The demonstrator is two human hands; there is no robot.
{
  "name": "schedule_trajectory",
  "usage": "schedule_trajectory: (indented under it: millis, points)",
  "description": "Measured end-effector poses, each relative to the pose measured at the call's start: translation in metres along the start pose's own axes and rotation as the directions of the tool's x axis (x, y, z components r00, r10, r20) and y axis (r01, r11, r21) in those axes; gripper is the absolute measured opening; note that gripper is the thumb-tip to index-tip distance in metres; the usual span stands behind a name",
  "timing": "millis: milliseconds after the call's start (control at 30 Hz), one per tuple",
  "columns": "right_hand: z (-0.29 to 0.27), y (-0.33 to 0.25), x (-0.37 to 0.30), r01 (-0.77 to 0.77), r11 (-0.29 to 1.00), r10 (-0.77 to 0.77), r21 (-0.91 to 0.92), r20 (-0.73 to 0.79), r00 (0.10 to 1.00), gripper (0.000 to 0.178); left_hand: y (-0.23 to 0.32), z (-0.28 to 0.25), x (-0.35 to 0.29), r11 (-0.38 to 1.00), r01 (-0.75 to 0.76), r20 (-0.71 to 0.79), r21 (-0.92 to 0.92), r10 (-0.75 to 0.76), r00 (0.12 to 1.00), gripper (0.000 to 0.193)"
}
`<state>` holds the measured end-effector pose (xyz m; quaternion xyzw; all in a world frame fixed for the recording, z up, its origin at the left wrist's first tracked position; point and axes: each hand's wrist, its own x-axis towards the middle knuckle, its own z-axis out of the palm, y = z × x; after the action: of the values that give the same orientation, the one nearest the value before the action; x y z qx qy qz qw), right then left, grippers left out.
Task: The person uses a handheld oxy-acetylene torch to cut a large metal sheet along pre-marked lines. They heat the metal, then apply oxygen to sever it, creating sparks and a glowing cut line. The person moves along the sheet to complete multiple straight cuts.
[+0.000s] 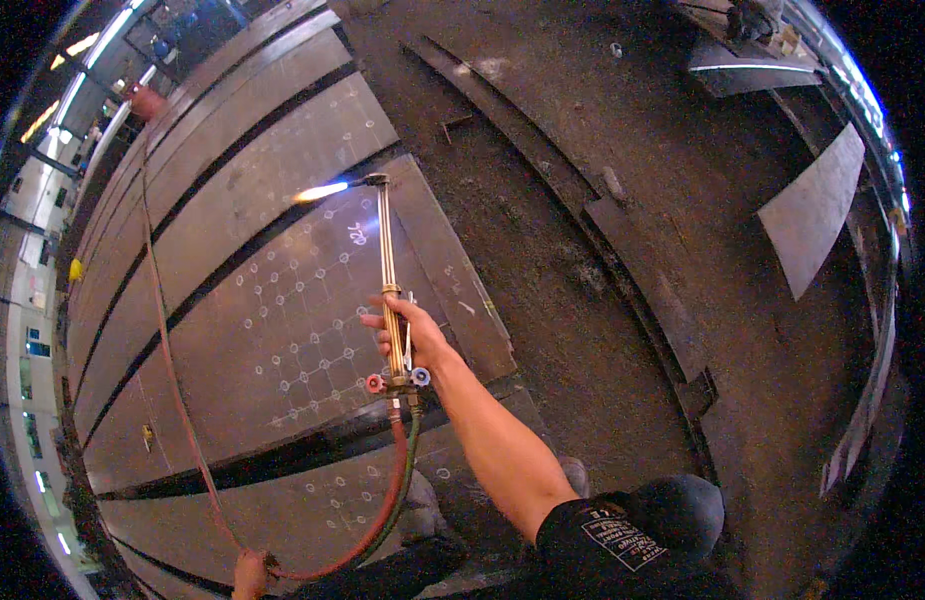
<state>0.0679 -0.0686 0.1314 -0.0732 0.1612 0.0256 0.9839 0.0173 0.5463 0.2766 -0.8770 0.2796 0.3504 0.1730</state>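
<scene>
Right hand: the right hand [407, 335] is seen closed around the brass handle of a cutting torch [389, 290], fingers wrapped from the left and the thumb laid along the side; the grip is a full hold on the torch.
Right arm: the bare forearm is extended up and to the left from a black short sleeve at the lower right, the elbow nearly straight and the wrist in line with the torch.
Cutting torch: it is held almost upright in the picture, its angled tip at the top, well clear of the body; a red valve knob and a blue valve knob are set just below the hand.
Flame: a bright flame [322, 191] is thrown leftward from the tip, over the gap between two plates.
Hoses: a red hose [382, 510] and a green hose [410, 455] are hung from the torch base and curved down to the lower left.
Left hand: the left hand [248, 575] is shown at the bottom edge, closed on the red hose where it bends.
Steel plates: large grey steel plates [282, 330] are laid on the floor below the torch, marked with chalk circles and grid lines.
Floor: dark, dusty ground [602, 330] is seen to the right, with loose steel strips lying on it.
</scene>
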Motion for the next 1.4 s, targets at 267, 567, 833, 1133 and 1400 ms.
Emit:
schedule_trajectory:
  millis: [267,567,833,1133,1400]
  points:
    - [-0.025,0.015,0.016,-0.147,0.985,0.145,0.095,0.029,0.989,0.048,0.035,0.058,0.013,0.998,0.042,-0.300,-0.048,-0.054,0.953,0.025]
    - [-0.050,0.001,0.019,-0.120,0.990,0.122,0.073,-0.023,0.992,0.049,0.075,0.023,0.061,0.975,-0.176,-0.322,-0.137,0.124,0.939,0.009]
    - [-0.056,0.009,0.027,-0.157,0.985,0.156,0.069,0.022,0.988,0.046,0.085,0.042,0.070,0.986,-0.061,-0.179,-0.156,0.032,0.983,0.006]
    - [-0.045,0.005,0.017,-0.145,0.987,0.145,0.070,0.006,0.989,0.049,0.031,0.112,0.064,0.993,0.062,-0.066,-0.099,-0.068,0.996,0.030]
    - [-0.049,0.007,0.016,-0.164,0.981,0.162,0.102,0.028,0.986,0.050,0.029,0.108,0.073,0.989,0.031,-0.053,-0.148,-0.039,0.998,0.024]
